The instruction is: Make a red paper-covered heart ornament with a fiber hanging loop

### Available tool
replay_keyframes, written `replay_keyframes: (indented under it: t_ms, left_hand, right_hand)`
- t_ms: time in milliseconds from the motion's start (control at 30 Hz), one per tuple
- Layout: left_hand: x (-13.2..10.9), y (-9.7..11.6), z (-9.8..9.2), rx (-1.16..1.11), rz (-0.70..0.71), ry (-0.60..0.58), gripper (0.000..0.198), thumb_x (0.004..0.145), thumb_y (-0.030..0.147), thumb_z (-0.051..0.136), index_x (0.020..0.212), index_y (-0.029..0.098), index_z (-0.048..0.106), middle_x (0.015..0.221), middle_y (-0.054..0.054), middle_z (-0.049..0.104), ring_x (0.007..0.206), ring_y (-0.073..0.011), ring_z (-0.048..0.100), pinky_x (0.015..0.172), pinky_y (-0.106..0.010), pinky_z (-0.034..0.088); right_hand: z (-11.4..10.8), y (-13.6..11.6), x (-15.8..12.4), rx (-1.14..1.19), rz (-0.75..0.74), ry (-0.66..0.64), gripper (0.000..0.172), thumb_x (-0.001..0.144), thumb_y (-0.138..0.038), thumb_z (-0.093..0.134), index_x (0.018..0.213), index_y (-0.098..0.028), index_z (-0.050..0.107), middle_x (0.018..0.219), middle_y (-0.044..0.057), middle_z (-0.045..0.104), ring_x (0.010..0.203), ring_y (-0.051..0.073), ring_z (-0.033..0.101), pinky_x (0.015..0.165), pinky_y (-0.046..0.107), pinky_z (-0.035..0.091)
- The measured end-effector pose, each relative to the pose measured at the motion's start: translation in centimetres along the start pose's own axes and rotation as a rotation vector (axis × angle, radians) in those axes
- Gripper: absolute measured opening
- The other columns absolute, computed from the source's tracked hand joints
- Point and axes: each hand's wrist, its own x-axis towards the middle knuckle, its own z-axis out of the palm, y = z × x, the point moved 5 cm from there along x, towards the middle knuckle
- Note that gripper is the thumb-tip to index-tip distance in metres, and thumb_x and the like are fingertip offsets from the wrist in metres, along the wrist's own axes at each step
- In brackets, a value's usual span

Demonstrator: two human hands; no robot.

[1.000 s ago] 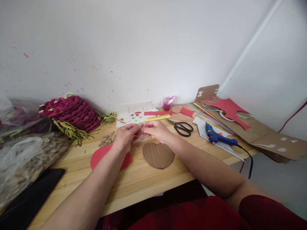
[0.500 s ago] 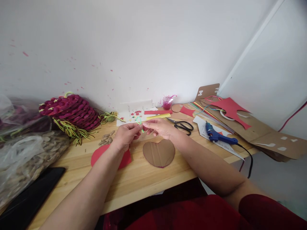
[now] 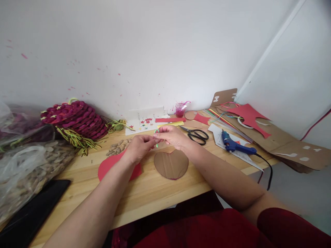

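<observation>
My left hand [image 3: 141,146] and my right hand [image 3: 170,136] meet above the table, their fingertips pinched together on a thin light-green cord [image 3: 157,131]. A small loop of the cord sticks up past the fingers, and a short tail hangs below; the middle is hidden by the fingers. Beneath my right hand lies a brown cardboard heart [image 3: 171,166], flat on the table. A red paper shape [image 3: 110,166] lies partly under my left forearm. Several peanuts in shells [image 3: 118,147] sit just beyond it.
Black-handled scissors [image 3: 199,136] lie right of my hands. Farther right, a blue glue gun [image 3: 239,147] rests on white paper, near cardboard [image 3: 274,141] and red scraps [image 3: 249,115]. Behind stands a cup of pink paint [image 3: 180,110]. Purple pinecone-like crafts [image 3: 80,119] and a peanut bag [image 3: 49,165] are left.
The green loop has become smaller and shifted slightly right between my fingers. My fingertips have come closer together, and my left hand has moved a little to the right.
</observation>
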Motion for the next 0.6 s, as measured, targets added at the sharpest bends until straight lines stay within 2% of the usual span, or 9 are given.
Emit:
replay_keyframes:
  t_ms: [100, 267, 500, 600]
  left_hand:
    - [-0.1, 0.1, 0.0, 0.010, 0.004, 0.005, 0.042, 0.066, 0.059, 0.074, 0.072, 0.017, 0.074, 0.063, 0.000, 0.061, 0.057, -0.0126, 0.046, 0.057, -0.027, 0.034]
    - [-0.3, 0.8, -0.1, 0.068, 0.053, 0.015, 0.036, 0.065, 0.054, 0.073, 0.058, 0.019, 0.067, 0.050, 0.004, 0.050, 0.048, -0.0098, 0.033, 0.051, -0.026, 0.025]
    - [-0.6, 1.3, -0.3, 0.059, 0.058, 0.040, 0.035, 0.064, 0.052, 0.074, 0.054, 0.020, 0.067, 0.046, 0.004, 0.046, 0.046, -0.0094, 0.028, 0.049, -0.026, 0.019]
    - [-0.6, 1.1, -0.3, 0.035, 0.036, 0.047, 0.035, 0.064, 0.053, 0.076, 0.060, 0.019, 0.071, 0.052, 0.003, 0.054, 0.047, -0.0093, 0.031, 0.049, -0.027, 0.021]
  right_hand:
    - [0.0, -0.3, 0.1, -0.020, -0.053, 0.009, 0.034, 0.062, -0.039, 0.084, 0.067, -0.017, 0.059, 0.060, -0.004, 0.058, 0.056, 0.008, 0.053, 0.049, 0.021, 0.034]
    - [0.0, 0.0, 0.4, -0.085, -0.082, 0.012, 0.029, 0.066, -0.036, 0.083, 0.073, -0.017, 0.062, 0.062, -0.002, 0.064, 0.058, 0.012, 0.060, 0.057, 0.024, 0.045]
    - [0.1, 0.0, 0.4, -0.103, -0.111, 0.027, 0.025, 0.070, -0.035, 0.081, 0.073, -0.018, 0.062, 0.062, -0.002, 0.064, 0.058, 0.011, 0.061, 0.055, 0.023, 0.044]
    - [0.0, -0.3, 0.4, -0.064, -0.119, 0.019, 0.023, 0.072, -0.034, 0.080, 0.078, -0.017, 0.065, 0.063, -0.002, 0.063, 0.057, 0.010, 0.058, 0.049, 0.020, 0.038]
